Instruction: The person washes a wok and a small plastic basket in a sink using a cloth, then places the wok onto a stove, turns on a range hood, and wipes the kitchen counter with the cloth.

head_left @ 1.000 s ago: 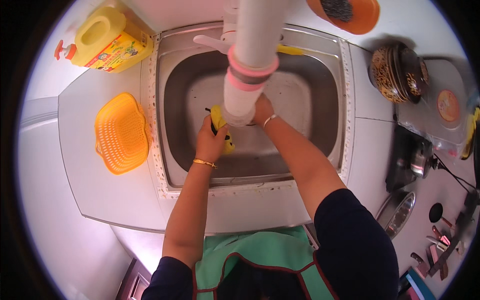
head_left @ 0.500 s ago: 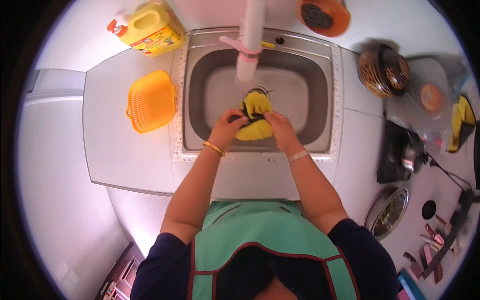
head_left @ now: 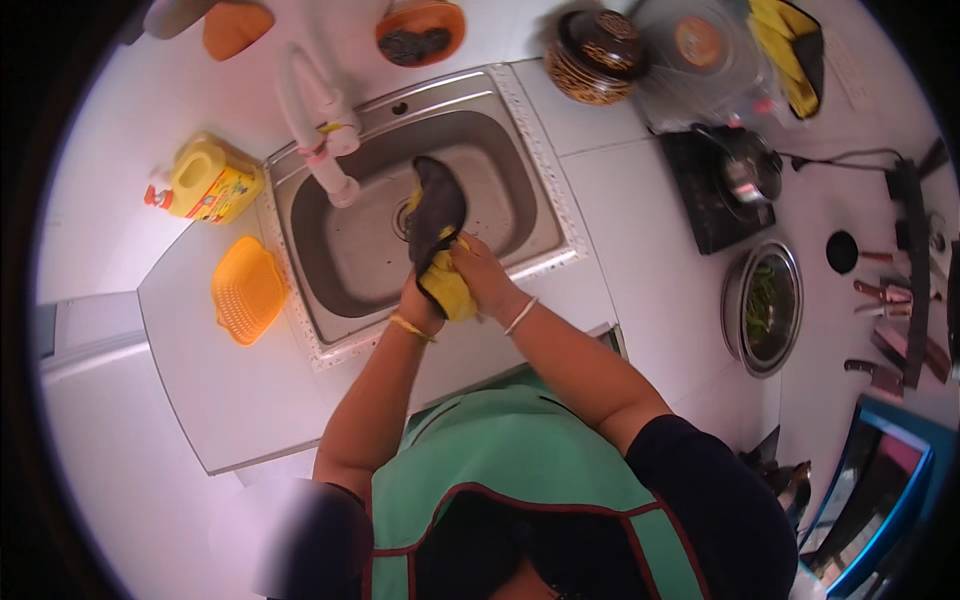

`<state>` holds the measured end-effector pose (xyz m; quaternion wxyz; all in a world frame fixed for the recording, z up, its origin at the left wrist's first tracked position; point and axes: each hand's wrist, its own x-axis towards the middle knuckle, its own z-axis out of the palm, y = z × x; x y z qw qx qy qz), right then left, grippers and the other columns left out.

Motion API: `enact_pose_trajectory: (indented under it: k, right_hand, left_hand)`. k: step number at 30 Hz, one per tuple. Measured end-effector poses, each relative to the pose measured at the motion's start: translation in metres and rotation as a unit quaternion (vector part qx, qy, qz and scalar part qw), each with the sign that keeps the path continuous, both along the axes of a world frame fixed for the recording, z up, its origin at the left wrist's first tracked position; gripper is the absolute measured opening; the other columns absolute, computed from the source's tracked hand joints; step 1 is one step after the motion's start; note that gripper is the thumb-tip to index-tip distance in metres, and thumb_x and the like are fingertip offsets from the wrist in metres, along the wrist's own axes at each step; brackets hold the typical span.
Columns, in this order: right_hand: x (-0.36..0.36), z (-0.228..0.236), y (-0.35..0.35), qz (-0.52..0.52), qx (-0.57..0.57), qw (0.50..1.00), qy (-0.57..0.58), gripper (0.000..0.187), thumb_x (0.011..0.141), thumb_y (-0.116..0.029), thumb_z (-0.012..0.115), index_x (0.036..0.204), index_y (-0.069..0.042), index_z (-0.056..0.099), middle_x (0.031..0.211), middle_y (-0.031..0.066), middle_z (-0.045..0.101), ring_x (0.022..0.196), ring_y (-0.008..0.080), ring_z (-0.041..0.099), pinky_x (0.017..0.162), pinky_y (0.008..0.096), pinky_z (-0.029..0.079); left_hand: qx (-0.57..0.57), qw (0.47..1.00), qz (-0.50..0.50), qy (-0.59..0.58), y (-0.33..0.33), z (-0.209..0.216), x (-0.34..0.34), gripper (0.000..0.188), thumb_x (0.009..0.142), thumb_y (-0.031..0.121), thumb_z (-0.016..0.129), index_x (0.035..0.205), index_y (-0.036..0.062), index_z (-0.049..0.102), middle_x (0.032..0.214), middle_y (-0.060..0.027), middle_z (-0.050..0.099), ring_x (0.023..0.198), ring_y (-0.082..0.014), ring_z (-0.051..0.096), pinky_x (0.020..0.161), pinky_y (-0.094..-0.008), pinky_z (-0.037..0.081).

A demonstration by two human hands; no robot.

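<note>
A two-sided cloth, yellow on one face and dark grey on the other, is bunched up over the near edge of the sink. My left hand grips its lower part, with most of the fingers hidden behind the fabric. From the other side my right hand is closed on the yellow portion. The dark end stands out past my hands over the steel sink. A white tap with a pink ring reaches over the basin to the left of the cloth.
On the left counter are an orange plastic basket and a yellow pump bottle. To the right stand a dark patterned pot, a black cooktop with a small pan, and a steel bowl of greens. Knives hang along the right.
The view has swung to the right. My hands have lifted the cloth from low in the basin to its near edge, and its dark side now shows more.
</note>
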<state>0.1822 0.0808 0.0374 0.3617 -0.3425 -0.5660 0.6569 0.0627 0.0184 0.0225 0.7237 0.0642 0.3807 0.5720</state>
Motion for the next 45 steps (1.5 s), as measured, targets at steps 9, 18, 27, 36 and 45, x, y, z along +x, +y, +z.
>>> enact_pose_trajectory:
  k: [9, 18, 27, 36, 45]
  right_hand:
    - [0.206, 0.066, -0.036, -0.261, -0.239, 0.928, 0.116, 0.033, 0.095, -0.024, 0.045, 0.115, 0.001, 0.052, 0.107, 0.0108, 0.06, 0.094, 0.0189, 0.061, 0.082, 0.029, 0.05]
    - [0.33, -0.131, -0.024, -0.174, 0.162, 0.666, -0.707, 0.056, 0.09, -0.033, 0.047, 0.134, 0.0, 0.037, 0.146, 0.0171, 0.023, 0.135, 0.0318, 0.021, 0.11, 0.0425, 0.015]
    - [0.193, -0.123, 0.099, -0.083, 0.316, 0.712, -0.622, 0.05, 0.092, -0.03, 0.041, 0.136, -0.007, 0.036, 0.146, 0.0059, 0.026, 0.136, 0.0281, 0.021, 0.109, 0.0452, 0.019]
    - [0.109, -0.127, -0.089, -0.035, 0.265, 0.68, -0.683, 0.053, 0.09, -0.027, 0.044, 0.135, 0.0, 0.034, 0.143, 0.0139, 0.03, 0.135, 0.032, 0.02, 0.109, 0.0463, 0.016]
    - [-0.133, -0.119, -0.161, -0.104, 0.387, 0.745, -0.533, 0.042, 0.085, -0.025, 0.05, 0.121, -0.004, 0.05, 0.13, 0.0116, 0.046, 0.124, 0.0288, 0.039, 0.107, 0.0497, 0.02]
  left_hand:
    - [0.209, 0.87, -0.354, 0.272, -0.007, 0.055, 0.098, 0.04, 0.084, 0.012, 0.055, 0.124, 0.0081, 0.051, 0.127, -0.0127, 0.05, 0.112, -0.0258, 0.052, 0.095, -0.0369, 0.041]
    - [0.235, 0.705, -0.322, 0.586, -0.02, -0.008, 0.119, 0.034, 0.08, 0.019, 0.061, 0.112, 0.0085, 0.057, 0.11, -0.014, 0.059, 0.104, -0.0312, 0.054, 0.089, -0.0371, 0.044]
    - [0.169, 0.689, -0.296, 0.639, -0.043, -0.009, 0.089, 0.03, 0.081, 0.019, 0.06, 0.11, 0.0087, 0.059, 0.112, -0.014, 0.058, 0.105, -0.0321, 0.054, 0.09, -0.0371, 0.044]
    - [0.148, 0.721, -0.327, 0.592, -0.09, -0.015, 0.027, 0.032, 0.083, 0.017, 0.06, 0.114, 0.0109, 0.058, 0.114, -0.0131, 0.058, 0.103, -0.0294, 0.056, 0.088, -0.0341, 0.045]
    - [0.194, 0.7, -0.298, 0.619, -0.185, 0.003, -0.122, 0.026, 0.084, 0.014, 0.06, 0.109, 0.0064, 0.06, 0.102, -0.0105, 0.062, 0.092, -0.0194, 0.059, 0.079, -0.028, 0.047]
